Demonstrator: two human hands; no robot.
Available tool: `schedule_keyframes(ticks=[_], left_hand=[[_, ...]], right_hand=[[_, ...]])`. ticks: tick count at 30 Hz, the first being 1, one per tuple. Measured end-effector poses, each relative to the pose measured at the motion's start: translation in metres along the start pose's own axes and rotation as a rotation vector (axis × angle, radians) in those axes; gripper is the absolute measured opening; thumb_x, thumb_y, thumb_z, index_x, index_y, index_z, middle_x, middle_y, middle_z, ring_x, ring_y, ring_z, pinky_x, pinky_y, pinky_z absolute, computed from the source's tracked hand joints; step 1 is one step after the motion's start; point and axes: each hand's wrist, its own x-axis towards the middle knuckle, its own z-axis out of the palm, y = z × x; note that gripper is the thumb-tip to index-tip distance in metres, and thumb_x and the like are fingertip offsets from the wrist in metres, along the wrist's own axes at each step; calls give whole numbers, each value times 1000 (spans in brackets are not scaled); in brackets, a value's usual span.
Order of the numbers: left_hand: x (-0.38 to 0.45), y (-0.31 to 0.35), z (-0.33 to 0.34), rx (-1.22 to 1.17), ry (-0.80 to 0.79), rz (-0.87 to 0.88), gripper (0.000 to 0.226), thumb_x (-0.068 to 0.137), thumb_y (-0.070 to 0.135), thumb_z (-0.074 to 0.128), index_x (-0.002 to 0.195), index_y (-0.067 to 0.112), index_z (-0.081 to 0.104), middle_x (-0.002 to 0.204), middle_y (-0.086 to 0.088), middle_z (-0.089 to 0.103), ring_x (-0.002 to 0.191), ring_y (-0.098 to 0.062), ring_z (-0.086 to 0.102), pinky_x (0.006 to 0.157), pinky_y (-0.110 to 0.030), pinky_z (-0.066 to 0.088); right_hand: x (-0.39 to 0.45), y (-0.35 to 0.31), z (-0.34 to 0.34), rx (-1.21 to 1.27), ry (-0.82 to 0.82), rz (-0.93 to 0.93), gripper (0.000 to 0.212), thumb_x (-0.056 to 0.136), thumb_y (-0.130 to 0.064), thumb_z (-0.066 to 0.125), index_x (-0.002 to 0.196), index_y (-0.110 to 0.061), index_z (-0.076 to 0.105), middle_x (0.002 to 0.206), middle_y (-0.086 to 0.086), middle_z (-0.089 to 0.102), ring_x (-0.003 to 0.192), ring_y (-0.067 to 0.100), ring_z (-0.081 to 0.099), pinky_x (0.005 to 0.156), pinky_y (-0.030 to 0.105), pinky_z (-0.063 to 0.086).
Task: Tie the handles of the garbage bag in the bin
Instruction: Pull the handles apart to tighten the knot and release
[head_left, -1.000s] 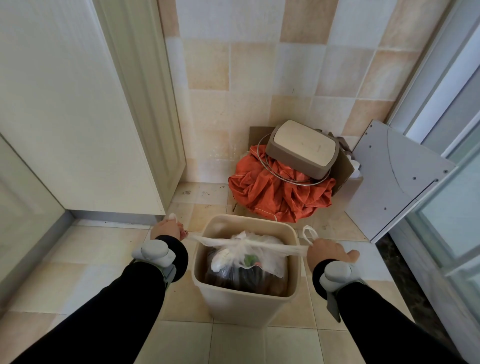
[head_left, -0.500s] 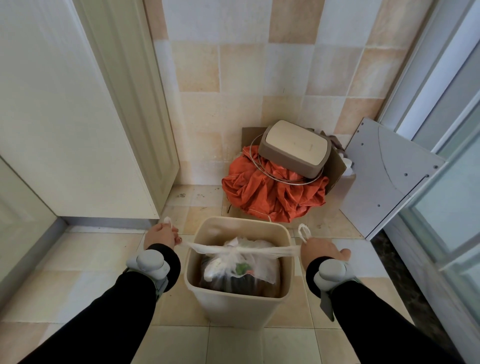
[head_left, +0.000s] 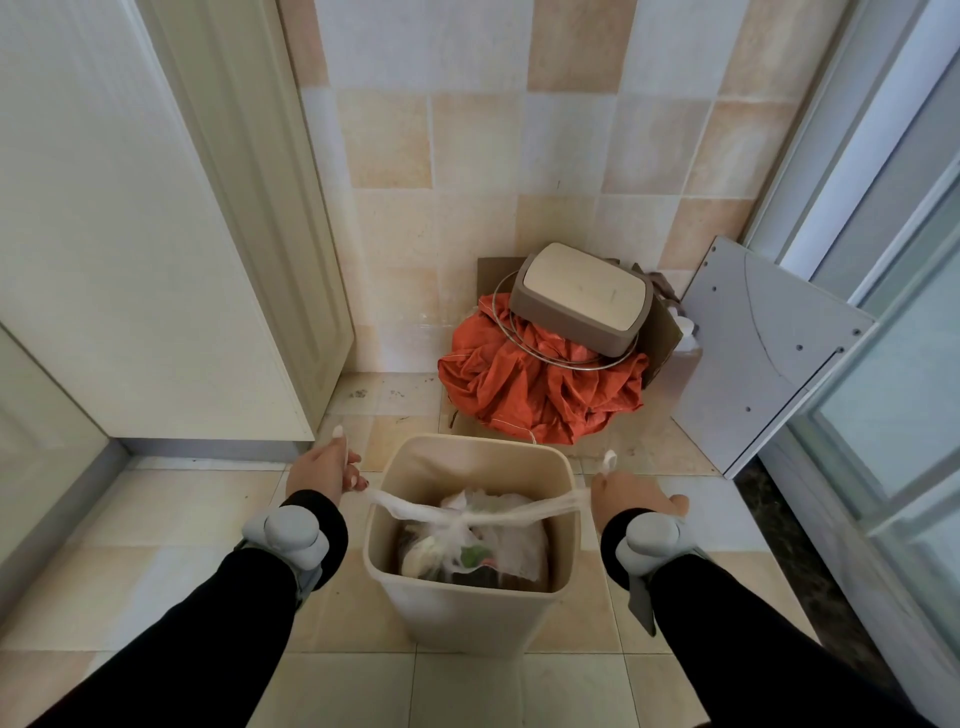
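Left hand (head_left: 322, 470), just left of the bin (head_left: 470, 613): fingers curled shut around one bag handle (head_left: 387, 501), its loose white tip poking up above the fist. Right hand (head_left: 626, 493), just right of the bin: fist closed on the other handle (head_left: 553, 506), a short loop end standing above the knuckles. Both handles run taut and near level from the fists to a crossing point over the bin's mouth, where they meet in a small cinched knot (head_left: 460, 518).

Change over the last second: the hands sit about as far to either side of the bin as before, still pulling outward, but the crossing now looks tighter and more gathered, with the plastic bunched close beneath it. Judgement: a first knot is being snugged down, not started.

Garbage bag (head_left: 472, 551) sits inside the bin, translucent, contents showing through, top drawn together under the knot.

Beyond the bin, against the tiled wall: crumpled orange cloth (head_left: 540, 384) with a bin lid (head_left: 582, 299) resting on top. Grey wrist devices on both dark sleeves.

Likely next: a second throw to lock it, if the tails allow.
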Motion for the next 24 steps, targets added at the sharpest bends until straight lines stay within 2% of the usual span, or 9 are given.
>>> schedule_keyframes(ticks=[3,6,9,11,14,17,20,24], left_hand=[[-4,1,-2,136,34,57,47,90,43,41,63,7,54,23,0,42,41,-22,53,61,-30,43],[-7,4,-7,207,78,117,46,88,44,42,59,10,54,25,1,47,48,-23,58,70,-34,44],[-10,8,-11,256,111,150,41,87,38,44,58,11,54,26,2,49,50,-23,59,70,-33,41],[-10,13,-12,283,124,179,36,87,32,45,58,12,53,29,2,53,58,-28,61,74,-35,43],[-12,21,-12,378,164,232,34,87,32,43,65,10,58,54,-3,65,79,-32,63,81,-36,43],[-15,31,-11,459,219,263,27,85,33,47,78,11,62,77,-7,68,85,-31,59,77,-34,40],[-17,41,-6,471,187,287,19,82,30,51,80,15,62,83,-5,64,86,-29,56,76,-33,39],[-19,51,1,521,120,318,27,85,35,49,96,17,65,94,-2,65,93,-26,57,79,-31,38]], right_hand=[[3,-1,0,30,-22,3,53,95,-23,10,135,-19,46,119,4,64,114,25,54,108,51,26],[4,-2,-2,57,-41,3,51,94,-22,17,141,-20,36,124,4,61,117,25,53,106,51,28],[7,0,-5,15,-8,-2,43,93,-33,24,124,-21,52,116,3,64,109,26,57,100,48,29],[8,1,-9,109,34,59,47,91,-46,26,110,-19,59,105,2,66,104,26,59,98,47,29],[10,-1,-13,187,76,146,59,85,-60,31,116,-14,52,107,4,65,104,28,58,94,45,31],[12,-2,-20,221,144,161,64,82,-62,38,119,-11,46,114,6,63,108,29,57,91,43,32],[14,-6,-31,247,167,132,59,82,-59,41,118,-14,49,121,6,60,114,28,53,96,44,31],[11,-14,-42,244,176,131,56,82,-60,40,117,-18,55,121,5,61,114,28,53,97,43,31]])
